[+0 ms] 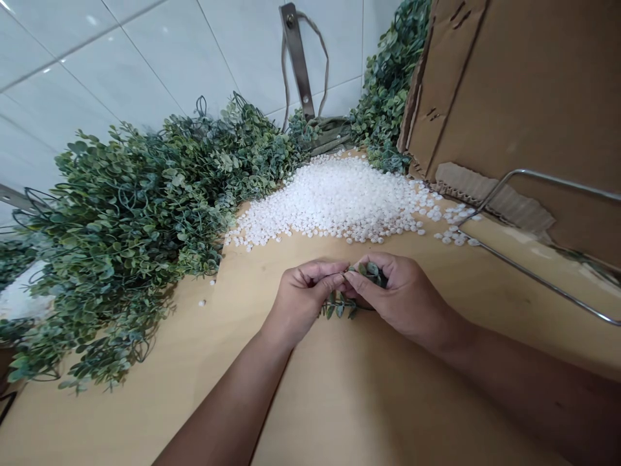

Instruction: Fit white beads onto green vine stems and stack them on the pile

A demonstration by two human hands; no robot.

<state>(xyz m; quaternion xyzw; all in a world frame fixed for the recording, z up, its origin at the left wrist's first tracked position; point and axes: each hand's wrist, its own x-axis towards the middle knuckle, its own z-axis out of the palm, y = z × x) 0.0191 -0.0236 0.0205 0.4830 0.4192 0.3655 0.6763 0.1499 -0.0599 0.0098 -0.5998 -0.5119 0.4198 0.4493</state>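
Close together over the table point(334, 382), my two hands meet fingertip to fingertip on an artificial leaf sprig point(339, 305). My left hand point(303, 298) pinches it between thumb and fingers. Curled around its other end, my right hand point(405, 291) has some green leaves showing between thumb and forefinger. More small leaves hang below the fingertips. Whatever sits right at the pinch is too small and covered to make out. Just beyond the hands lies a heap of small white plastic caps point(339, 194).
A large pile of artificial greenery point(145, 194) spreads along the left, with another bunch point(395, 77) at the back. On the right stand a cardboard box point(528, 97) and a bent metal wire frame point(543, 278). A metal strip point(298, 65) leans on the tiled wall point(160, 52).
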